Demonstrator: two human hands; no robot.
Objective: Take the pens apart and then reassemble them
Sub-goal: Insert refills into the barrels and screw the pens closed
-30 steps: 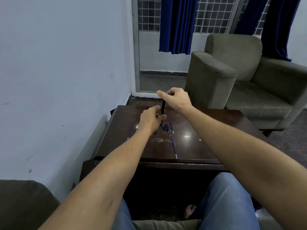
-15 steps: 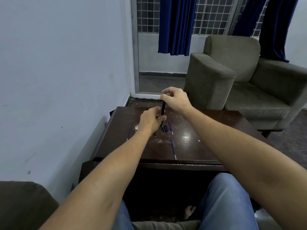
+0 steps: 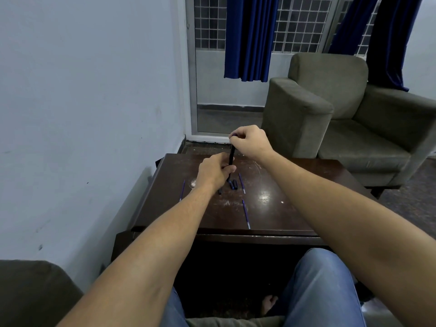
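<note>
Little has moved since the earlier frames: both hands remain on the pen at frame centre, and the view has tilted slightly, so the grip sits a touch lower against the door sill.

Left of centre, one blue refill [image 3: 182, 190] lies on the table [image 3: 295, 213], apart from the other parts. Just right of it, the left hand [image 3: 213, 172] is closed around the lower end of the pen [image 3: 231, 156], fingers wrapped tight. The pen is black, stands nearly upright above the table's far half, and is clear of the surface. A small dark part [image 3: 220, 191] shows just below the left wrist; its kind cannot be told.

Centre frame, the right hand [image 3: 251, 142] is closed over the pen's top end, fingertips pinched on it. Below the pen, short dark caps [image 3: 233, 184] lie together on the table. Just right of them lies a second refill [image 3: 242, 183], and nearer the front edge a third refill [image 3: 246, 214], both roughly in line with the frame's vertical.

Right of frame, a grey armchair [image 3: 342, 109] stands beyond the table.
</note>
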